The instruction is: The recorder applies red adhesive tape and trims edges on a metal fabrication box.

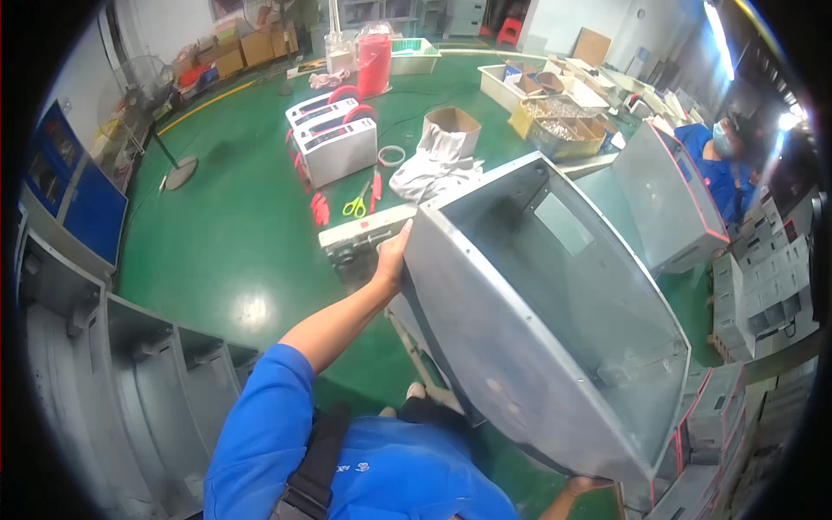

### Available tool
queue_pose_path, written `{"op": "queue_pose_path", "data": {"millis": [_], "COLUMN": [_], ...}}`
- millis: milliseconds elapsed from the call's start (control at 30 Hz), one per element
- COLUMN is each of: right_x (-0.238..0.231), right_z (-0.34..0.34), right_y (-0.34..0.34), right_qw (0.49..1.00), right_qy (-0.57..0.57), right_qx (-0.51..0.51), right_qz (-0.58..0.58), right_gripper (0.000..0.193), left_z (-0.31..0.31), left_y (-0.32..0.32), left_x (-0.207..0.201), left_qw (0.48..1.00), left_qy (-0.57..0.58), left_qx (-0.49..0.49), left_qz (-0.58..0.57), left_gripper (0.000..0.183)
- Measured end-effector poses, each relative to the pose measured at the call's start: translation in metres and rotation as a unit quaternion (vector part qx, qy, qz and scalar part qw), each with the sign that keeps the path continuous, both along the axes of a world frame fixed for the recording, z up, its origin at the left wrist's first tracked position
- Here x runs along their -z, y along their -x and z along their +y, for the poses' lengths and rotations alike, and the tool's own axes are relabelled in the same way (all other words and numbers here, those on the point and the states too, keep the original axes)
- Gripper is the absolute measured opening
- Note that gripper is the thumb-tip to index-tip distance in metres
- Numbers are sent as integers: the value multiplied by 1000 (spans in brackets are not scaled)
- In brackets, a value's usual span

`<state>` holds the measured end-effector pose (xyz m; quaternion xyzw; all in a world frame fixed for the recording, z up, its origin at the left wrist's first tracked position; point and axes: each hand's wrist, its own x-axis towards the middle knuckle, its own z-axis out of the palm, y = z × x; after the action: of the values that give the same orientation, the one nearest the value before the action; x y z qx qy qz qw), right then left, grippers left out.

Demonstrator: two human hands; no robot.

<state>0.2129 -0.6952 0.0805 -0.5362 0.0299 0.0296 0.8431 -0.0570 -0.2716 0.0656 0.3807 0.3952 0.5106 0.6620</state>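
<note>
I hold a large grey metal cabinet shell (pixel 503 329) tilted in front of me, its open side facing up and right. My left hand (pixel 394 256) is closed on its far left corner, thumb up along the outer wall. Down at the near right end, my right hand (pixel 588 485) grips the cabinet's lower edge from beneath; its fingers are partly hidden. A rectangular opening shows in the far inner wall. Just past my left hand is a pale metal rail (pixel 368 227). Beyond it lie yellow-green scissors (pixel 355 206), red-handled tools (pixel 376 189) and a tape roll (pixel 391 156).
White and red box-shaped machines (pixel 334 139) stand ahead, beside white cloth around a carton (pixel 438 160). Bins of small parts (pixel 563 130) are farther right. A co-worker in blue (pixel 715 169) is behind another grey cabinet (pixel 663 199). Grey metal shells (pixel 147 390) line the left; a fan (pixel 143 108) stands behind.
</note>
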Motion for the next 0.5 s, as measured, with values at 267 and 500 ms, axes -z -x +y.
{"op": "queue_pose_path", "data": {"millis": [267, 500], "right_x": [32, 31], "right_z": [63, 88], "right_y": [15, 27], "right_qw": [999, 992], "right_qy": [11, 48], "right_qx": [51, 109], "right_qz": [-6, -48], "right_gripper": [41, 35], "left_z": [57, 127], "left_y": [-32, -7], "left_x": [34, 58], "left_qw": [989, 964], "left_qy": [14, -115], "left_qx": [-50, 76], "left_qz": [142, 228], "left_gripper": [44, 31]}}
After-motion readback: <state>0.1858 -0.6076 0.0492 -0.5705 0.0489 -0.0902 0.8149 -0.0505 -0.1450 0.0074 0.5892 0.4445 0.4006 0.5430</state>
